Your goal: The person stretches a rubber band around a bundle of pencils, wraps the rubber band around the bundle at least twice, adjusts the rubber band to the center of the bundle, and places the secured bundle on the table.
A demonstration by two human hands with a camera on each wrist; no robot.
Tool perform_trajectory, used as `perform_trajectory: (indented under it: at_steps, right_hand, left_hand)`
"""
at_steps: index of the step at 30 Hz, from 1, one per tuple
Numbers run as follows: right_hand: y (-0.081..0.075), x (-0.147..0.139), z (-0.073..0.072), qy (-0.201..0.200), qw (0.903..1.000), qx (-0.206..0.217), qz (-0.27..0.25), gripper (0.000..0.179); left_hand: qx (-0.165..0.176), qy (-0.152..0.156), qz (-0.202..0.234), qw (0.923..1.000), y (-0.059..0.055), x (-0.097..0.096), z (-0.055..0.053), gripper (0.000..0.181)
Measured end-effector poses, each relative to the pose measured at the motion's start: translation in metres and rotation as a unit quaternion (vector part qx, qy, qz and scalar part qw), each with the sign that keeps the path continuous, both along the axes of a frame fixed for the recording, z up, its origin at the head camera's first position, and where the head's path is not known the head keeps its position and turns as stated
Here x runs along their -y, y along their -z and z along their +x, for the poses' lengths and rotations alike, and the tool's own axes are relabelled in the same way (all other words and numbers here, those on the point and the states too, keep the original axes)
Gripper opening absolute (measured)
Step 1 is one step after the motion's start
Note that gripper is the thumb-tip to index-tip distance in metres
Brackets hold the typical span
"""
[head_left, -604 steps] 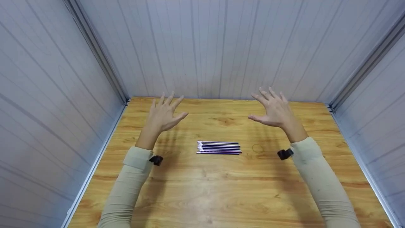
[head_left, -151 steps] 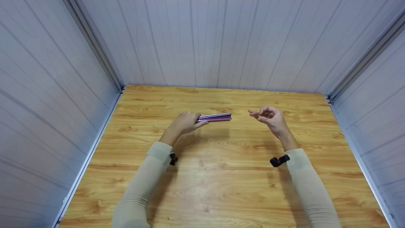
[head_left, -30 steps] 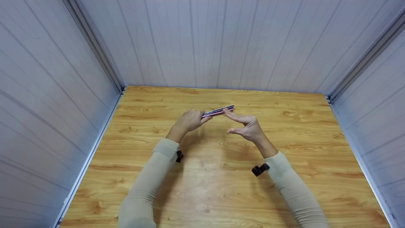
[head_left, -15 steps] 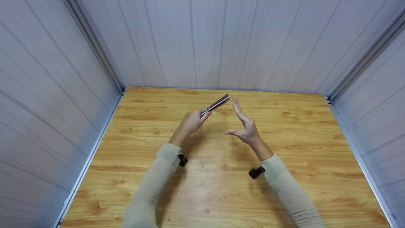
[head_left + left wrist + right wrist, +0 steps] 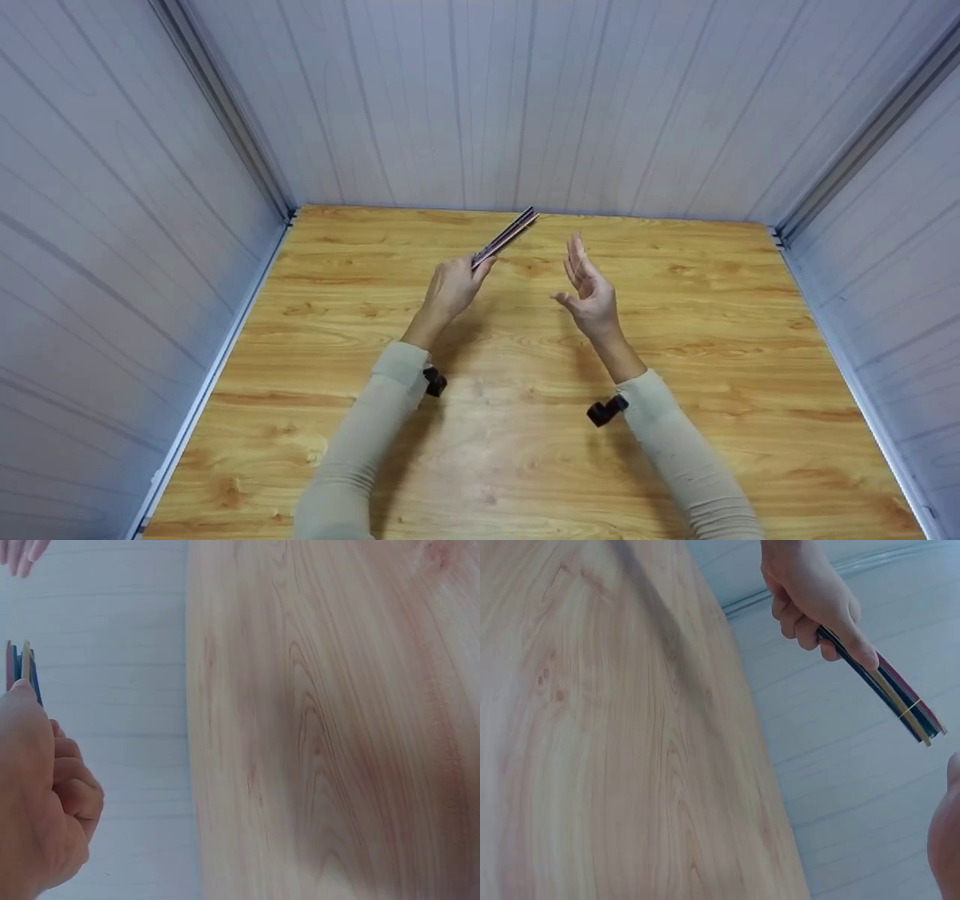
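My left hand (image 5: 452,287) grips a bundle of pencils (image 5: 510,234) near one end. Raised off the table, the bundle slants away and to the right. In the right wrist view the pencils (image 5: 885,686) show dark, yellowish and red sides, and a thin rubber band (image 5: 910,707) runs across them near the free end. To the right of the bundle and apart from it, my right hand (image 5: 594,296) has its fingers extended and its thumb spread. Only fingertips of the right hand (image 5: 22,555) enter the left wrist view.
A wooden table (image 5: 517,435) lies below both hands. Behind it rises a pale panelled wall (image 5: 495,105), with a left side wall (image 5: 112,225) and a right side wall (image 5: 885,247). Small black cameras (image 5: 606,410) sit on both wrists.
Earlier the pencils lay on the table with the rubber band beside them. Over the last second the right fingers have come off the bundle, and the left hand has tilted it further away.
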State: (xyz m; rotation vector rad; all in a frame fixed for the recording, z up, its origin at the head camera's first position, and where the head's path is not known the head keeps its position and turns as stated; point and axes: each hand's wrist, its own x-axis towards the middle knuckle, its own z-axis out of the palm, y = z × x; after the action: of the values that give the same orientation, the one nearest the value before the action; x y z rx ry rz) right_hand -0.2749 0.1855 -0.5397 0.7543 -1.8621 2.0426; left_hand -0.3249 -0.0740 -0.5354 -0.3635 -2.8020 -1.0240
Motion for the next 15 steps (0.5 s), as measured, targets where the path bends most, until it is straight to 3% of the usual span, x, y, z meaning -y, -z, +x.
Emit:
perform_trajectory:
  at_steps: [4,8,12,15]
  right_hand:
    - [0.0,-0.002,-0.005,-0.016,0.9939,0.071,-0.083,0.142]
    - [-0.002,-0.004,-0.009,-0.036,0.9827,0.114,-0.141,0.137]
    - [-0.003,-0.008,-0.012,-0.049,0.9739,0.134,-0.176,0.132]
    - [-0.001,-0.011,-0.014,-0.054,0.9725,0.134,-0.183,0.128]
  left_hand:
    - [-0.046,-0.005,-0.004,0.9989,-0.001,-0.001,0.002,0.047]
    - [-0.11,-0.001,-0.029,0.9935,-0.002,-0.001,0.005,0.045]
    - [-0.18,0.031,-0.055,0.9817,-0.004,0.001,0.009,0.042]
    - [-0.223,0.062,-0.073,0.9701,-0.005,0.005,0.011,0.04]
